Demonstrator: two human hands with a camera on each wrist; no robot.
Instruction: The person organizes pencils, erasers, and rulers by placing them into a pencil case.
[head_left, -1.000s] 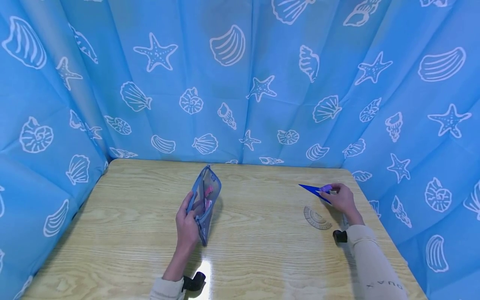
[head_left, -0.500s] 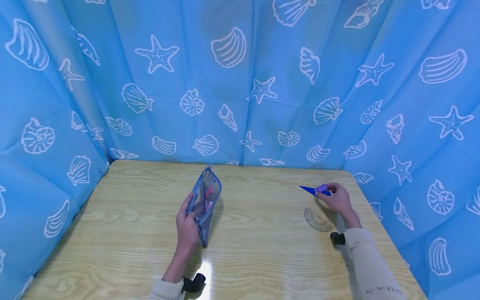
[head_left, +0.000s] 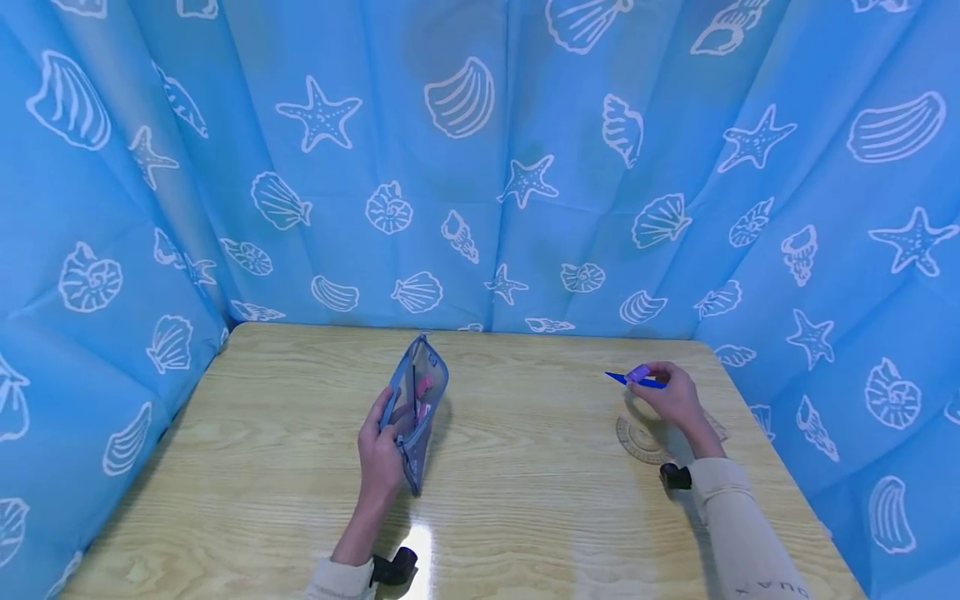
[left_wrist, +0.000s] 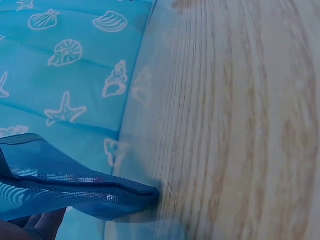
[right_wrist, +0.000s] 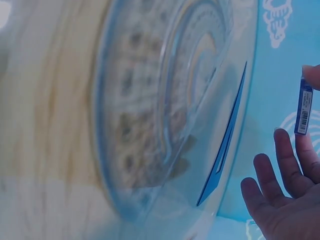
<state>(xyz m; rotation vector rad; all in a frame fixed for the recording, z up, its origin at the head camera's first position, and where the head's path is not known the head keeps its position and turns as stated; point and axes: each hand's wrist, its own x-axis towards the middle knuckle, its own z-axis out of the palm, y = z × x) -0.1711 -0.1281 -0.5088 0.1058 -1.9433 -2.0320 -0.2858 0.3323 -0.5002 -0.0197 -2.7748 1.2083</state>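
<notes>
I see left hand (head_left: 381,458) gripping mesh pouch (head_left: 417,454) by rim, likely floppy. Right hand (head_left: 670,395) pinches purple barcoded box (right_wrist: 303,110), raised near set square (right_wrist: 210,184); I judge box light, stiff, best held by sides.

At twelve o'clock the curtain (head_left: 465,204) is bright blue, printed with white shells and starfish. The bench (head_left: 262,467) is pale yellow with brown wood grain. At seven, a grey-blue netted pouch (head_left: 421,450) shows pink contents (head_left: 426,385). Near four: a royal-blue set square (head_left: 654,384), a purple-blue block (right_wrist: 303,107) with white barcode label, a clear protractor (head_left: 637,446) with dark markings.
</notes>
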